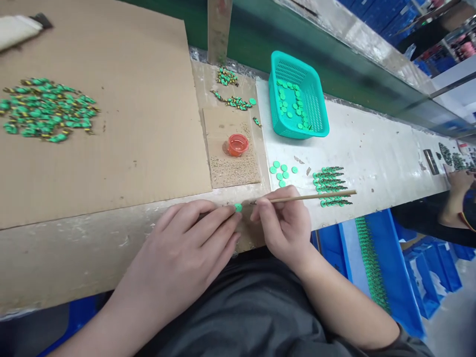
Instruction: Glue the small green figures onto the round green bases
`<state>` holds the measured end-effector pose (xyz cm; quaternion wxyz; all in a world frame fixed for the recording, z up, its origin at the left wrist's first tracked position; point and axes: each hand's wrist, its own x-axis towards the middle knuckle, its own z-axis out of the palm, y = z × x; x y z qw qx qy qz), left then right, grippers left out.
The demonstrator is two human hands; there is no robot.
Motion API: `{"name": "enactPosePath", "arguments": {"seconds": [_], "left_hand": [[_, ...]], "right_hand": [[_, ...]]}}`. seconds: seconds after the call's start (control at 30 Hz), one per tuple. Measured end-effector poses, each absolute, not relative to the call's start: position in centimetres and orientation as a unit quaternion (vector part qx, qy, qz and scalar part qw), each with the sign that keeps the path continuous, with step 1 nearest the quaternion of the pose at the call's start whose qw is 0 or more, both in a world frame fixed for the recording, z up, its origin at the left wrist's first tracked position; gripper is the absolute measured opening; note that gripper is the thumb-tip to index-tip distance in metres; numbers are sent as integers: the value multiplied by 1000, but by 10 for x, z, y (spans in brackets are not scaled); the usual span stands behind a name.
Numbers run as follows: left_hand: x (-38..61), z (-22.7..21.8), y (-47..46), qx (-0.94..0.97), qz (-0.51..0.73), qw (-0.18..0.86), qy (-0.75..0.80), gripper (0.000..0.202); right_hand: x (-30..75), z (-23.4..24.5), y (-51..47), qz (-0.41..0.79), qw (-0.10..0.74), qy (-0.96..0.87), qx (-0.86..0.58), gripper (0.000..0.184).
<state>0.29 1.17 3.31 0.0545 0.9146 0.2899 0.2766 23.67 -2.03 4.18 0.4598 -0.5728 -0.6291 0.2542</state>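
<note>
My left hand (186, 243) is closed at the table's front edge, its fingertips pinching a small green disc (238, 208). In my right hand (284, 223) is a thin wooden-handled brush (312, 197), held like a pen; its dark, narrow tip points left toward the disc, a short gap away. The tip is too small to make out exactly. Beyond my hands, a small red cup (238, 145) of clear liquid stands on a speckled cardboard piece (219, 171). Several loose green discs (283, 168) lie just past my right hand.
Right of them are rows of green-and-dark pieces (327, 182). A teal basket (323, 116) holds more discs. Green-and-yellow pieces (48, 109) are heaped on the large cardboard sheet (148, 124). A blue tray (394, 263) sits below, right. Another person's hand (459, 178) is far right.
</note>
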Motion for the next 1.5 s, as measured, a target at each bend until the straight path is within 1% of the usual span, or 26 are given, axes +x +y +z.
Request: {"name": "enactPosePath", "arguments": {"seconds": [0.07,0.2,0.33,0.53,1.1,1.2,1.33,1.43,1.5], "left_hand": [[2,31,11,916,272,69,287,30],[1,27,10,911,269,102,297,34],[1,27,9,914,263,92,296,34],[2,31,10,917,262,74,290,30],[2,32,10,919,261,73,286,26],[2,32,10,920,261,75,283,29],[2,32,10,917,258,77,293,30],[3,31,10,916,258,75,297,29],[4,31,10,915,263,75,295,30]], "right_hand": [[235,39,-25,273,454,-627,-572,13],[236,39,-23,273,441,-649,-557,13],[237,41,-19,264,434,-667,-545,15],[237,41,-16,202,430,-712,-517,16],[236,39,-15,186,410,-725,-522,12],[236,38,-18,194,429,-710,-524,13],[237,36,-18,200,491,-661,-531,9],[239,42,-3,163,516,-663,-518,5],[242,50,17,112,525,-675,-507,7]]}}
